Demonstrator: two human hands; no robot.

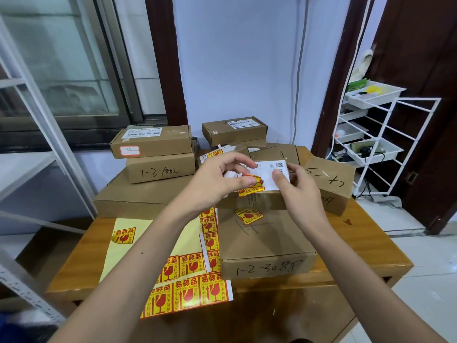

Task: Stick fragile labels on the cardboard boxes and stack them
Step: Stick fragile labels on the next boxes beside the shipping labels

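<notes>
While both hands worked over the small box, this was the layout:

left hand: the left hand (217, 180) pinched a fragile label (251, 185) between thumb and fingers, holding it at the front top edge of the small box (257, 200); judged to be laying it down.
right hand: the right hand (294, 188) had its thumb pressed on the white shipping slip (274, 173) on top of that box, fingers curled around the far side; likely steadied the box so the label went on flat.
small box: sat on top of the big box (267, 243) marked 1-2-3088, so stacking looked already begun for this pair.
big box label: a second fragile label (248, 215) already stuck on its top, near the back edge, slightly crooked.
label sheets: sheet of labels (190, 285) lay on the surface (81, 258) at front left, within easy reach of the left hand; a mostly bare yellow backing (123, 253) beside it kept one label.
other boxes: two-box pile (158, 154) at back left, top one with a white sticker, lower marked 1-3-1002; another pile (235, 131) at back centre; a tilted box (331, 184) at right. Could not tell whether all carried labels.
progress: judged midway, several boxes left.
risk: label could crease if pressed unevenly.
</notes>
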